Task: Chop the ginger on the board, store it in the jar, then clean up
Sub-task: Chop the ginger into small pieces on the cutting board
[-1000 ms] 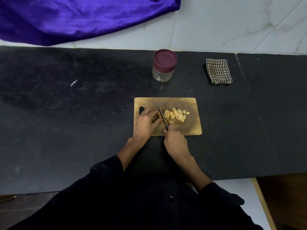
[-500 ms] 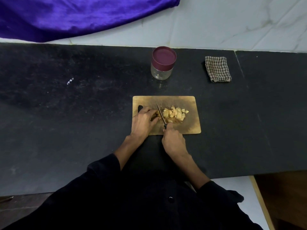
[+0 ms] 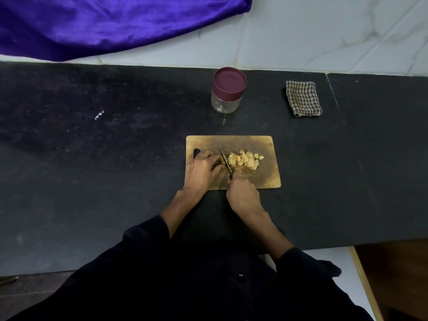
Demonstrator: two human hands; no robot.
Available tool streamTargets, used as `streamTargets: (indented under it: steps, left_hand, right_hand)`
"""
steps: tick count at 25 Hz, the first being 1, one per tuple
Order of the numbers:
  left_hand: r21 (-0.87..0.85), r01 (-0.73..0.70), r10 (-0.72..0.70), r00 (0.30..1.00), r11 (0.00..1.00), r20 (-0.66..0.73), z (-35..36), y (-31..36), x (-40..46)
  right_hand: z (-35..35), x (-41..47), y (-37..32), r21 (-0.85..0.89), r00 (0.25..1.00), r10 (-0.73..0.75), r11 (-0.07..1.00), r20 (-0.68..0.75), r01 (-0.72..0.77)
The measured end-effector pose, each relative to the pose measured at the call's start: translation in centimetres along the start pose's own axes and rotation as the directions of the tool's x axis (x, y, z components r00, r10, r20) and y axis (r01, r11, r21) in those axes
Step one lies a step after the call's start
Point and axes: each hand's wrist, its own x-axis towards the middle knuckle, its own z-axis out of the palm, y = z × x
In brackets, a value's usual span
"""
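Note:
A wooden cutting board (image 3: 266,147) lies on the black counter in front of me. A pile of pale chopped ginger (image 3: 245,159) sits in its middle. My right hand (image 3: 243,193) grips the handle of a small knife (image 3: 225,162), whose blade rests on the board just left of the pile. My left hand (image 3: 201,170) lies on the board's left part with curled fingers pinching a small ginger piece against the blade; that piece is mostly hidden. A clear jar (image 3: 228,91) with a maroon lid stands closed behind the board.
A folded checked cloth (image 3: 303,98) lies at the back right of the black counter (image 3: 115,158). Purple fabric (image 3: 104,22) hangs over the white tiled wall at the back left. The counter's front edge runs just below my forearms.
The hands and knife stay at the same place on the board, with only slight chopping motion. The view has shifted a little.

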Motion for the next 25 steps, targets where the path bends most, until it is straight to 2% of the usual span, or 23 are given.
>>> streamTargets:
  steps: [5, 13, 20, 25]
  left_hand:
    - [-0.001, 0.008, -0.008, 1.000, 1.000, -0.018, 0.5, -0.2, -0.3]
    - [-0.055, 0.016, -0.023, 0.993, 0.998, -0.114, 1.0, -0.3, -0.5]
    - [0.014, 0.029, -0.030, 1.000, 0.999, 0.004, 1.0, -0.2, -0.3]
    - [0.042, 0.032, -0.033, 0.999, 0.999, 0.009, 0.9, -0.1, -0.1]
  right_hand:
    - [-0.4, 0.5, -0.1, -0.033, 0.999, 0.023, 0.999, 0.042, -0.021]
    - [-0.9, 0.7, 1.1, 0.131, 0.998, 0.047, 0.990, 0.046, -0.053]
    - [-1.0, 0.7, 0.9, 0.071, 0.997, 0.048, 0.996, 0.063, -0.053]
    - [-1.0, 0.7, 1.0, 0.070, 0.996, 0.041, 0.996, 0.079, -0.047]
